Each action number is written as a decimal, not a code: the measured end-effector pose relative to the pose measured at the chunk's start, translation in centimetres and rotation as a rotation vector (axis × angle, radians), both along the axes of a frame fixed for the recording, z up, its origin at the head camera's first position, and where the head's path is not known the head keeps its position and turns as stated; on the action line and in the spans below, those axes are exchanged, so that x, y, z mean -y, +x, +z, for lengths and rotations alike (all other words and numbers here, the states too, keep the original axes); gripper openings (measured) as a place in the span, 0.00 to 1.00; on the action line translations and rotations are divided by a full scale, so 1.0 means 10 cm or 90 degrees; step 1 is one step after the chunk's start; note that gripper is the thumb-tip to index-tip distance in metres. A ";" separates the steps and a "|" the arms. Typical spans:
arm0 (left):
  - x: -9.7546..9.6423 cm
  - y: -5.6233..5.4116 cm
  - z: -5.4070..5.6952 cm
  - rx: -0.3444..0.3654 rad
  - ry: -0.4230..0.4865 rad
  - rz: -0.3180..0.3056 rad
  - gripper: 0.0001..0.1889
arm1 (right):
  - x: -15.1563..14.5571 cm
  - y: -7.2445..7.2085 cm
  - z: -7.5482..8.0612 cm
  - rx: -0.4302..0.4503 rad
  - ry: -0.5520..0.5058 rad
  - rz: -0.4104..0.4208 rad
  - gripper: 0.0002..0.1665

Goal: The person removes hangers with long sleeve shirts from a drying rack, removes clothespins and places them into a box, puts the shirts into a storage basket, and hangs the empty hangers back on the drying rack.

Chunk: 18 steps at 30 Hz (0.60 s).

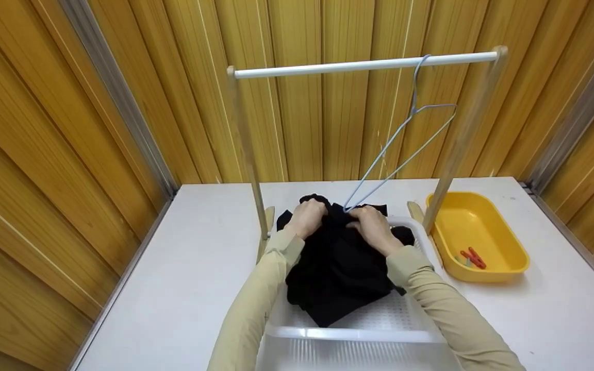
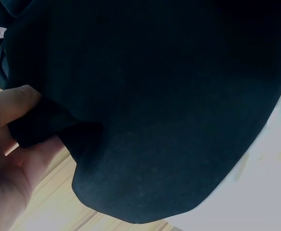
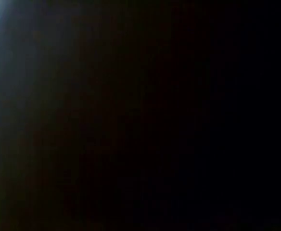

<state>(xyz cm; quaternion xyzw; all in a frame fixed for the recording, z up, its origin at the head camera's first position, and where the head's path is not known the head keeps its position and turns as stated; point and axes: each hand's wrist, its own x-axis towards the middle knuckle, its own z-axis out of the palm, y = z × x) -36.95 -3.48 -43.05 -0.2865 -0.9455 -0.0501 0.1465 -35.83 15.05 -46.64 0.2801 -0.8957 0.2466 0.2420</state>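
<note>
A black garment (image 1: 343, 268) is bunched over a white plastic basket (image 1: 369, 336). My left hand (image 1: 308, 218) pinches its upper left part; in the left wrist view, the thumb (image 2: 20, 101) presses the cloth against the fingers. Opposite it, my right hand (image 1: 374, 226) grips the garment's upper right, with fingertips right at the low end of a light blue wire hanger (image 1: 379, 154). This hanger hangs tilted by its hook from a white rail (image 1: 328, 68), its low end against the cloth. Dark cloth fills nearly all of the right wrist view, hiding the right fingers there.
Wooden posts (image 1: 248, 149) hold up the rail on both sides of the basket. To the right stands a yellow tub (image 1: 513, 252) with red clothespins (image 1: 475, 257) inside. Wood-patterned walls (image 1: 297, 129) enclose the white table (image 1: 173, 288) at the back and sides.
</note>
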 end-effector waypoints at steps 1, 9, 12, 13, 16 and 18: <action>0.00 0.00 0.00 -0.007 0.007 -0.001 0.12 | 0.00 0.00 -0.01 -0.012 -0.006 0.006 0.10; -0.03 0.01 0.01 -0.040 0.044 -0.002 0.13 | -0.02 -0.01 -0.03 -0.105 -0.044 0.032 0.10; -0.03 0.03 0.02 -0.044 0.063 -0.003 0.11 | -0.04 -0.01 -0.04 -0.117 -0.085 0.021 0.11; -0.02 0.04 0.02 -0.044 0.070 -0.002 0.11 | -0.05 -0.01 -0.04 -0.112 -0.108 0.016 0.11; 0.00 0.06 0.03 -0.041 0.097 0.007 0.11 | -0.07 -0.01 -0.05 -0.086 -0.191 -0.011 0.13; 0.01 0.08 0.05 -0.041 0.117 0.013 0.12 | -0.09 0.00 -0.03 -0.063 -0.257 -0.026 0.13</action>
